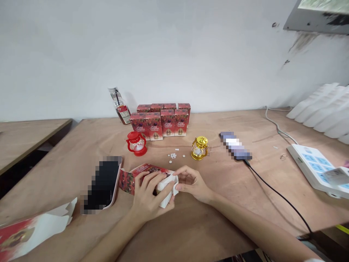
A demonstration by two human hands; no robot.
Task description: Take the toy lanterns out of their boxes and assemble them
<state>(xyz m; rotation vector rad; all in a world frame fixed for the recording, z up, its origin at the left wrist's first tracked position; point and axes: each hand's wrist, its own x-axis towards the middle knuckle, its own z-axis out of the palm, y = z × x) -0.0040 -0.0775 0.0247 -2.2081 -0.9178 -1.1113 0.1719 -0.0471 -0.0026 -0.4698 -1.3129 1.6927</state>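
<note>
Head view: what do the hands have hold of?

"The left hand (148,194) is clamped around a red-and-white box (149,169), just below the centre of the frame. The right hand (194,185) has its thumb and a fingertip at a white flap (175,188) on the box's right end; whether they pinch it tight, I cannot tell."

"Which step is that?"

"Shaping the box, I'd judge: working the flaps at that end. A red panel (127,182) sticks out on the left, so the other end looks unclosed."

"And the next move calls for what?"

"A steady left grip, to keep the walls from caving, and a light push from the right to turn the flap without creasing it. What's inside, I can't see."

"What lies around?"

"Just above the hands, small white pieces (173,155) on the bench (81,145), between a red lantern (137,147) and a gold lantern (200,149). Left of the box lies a phone (105,182); a carton (46,229) is at lower left. Near the centre, farther back, stand printed boxes (154,127). Off at the right edge, a power strip (311,163)."
</note>
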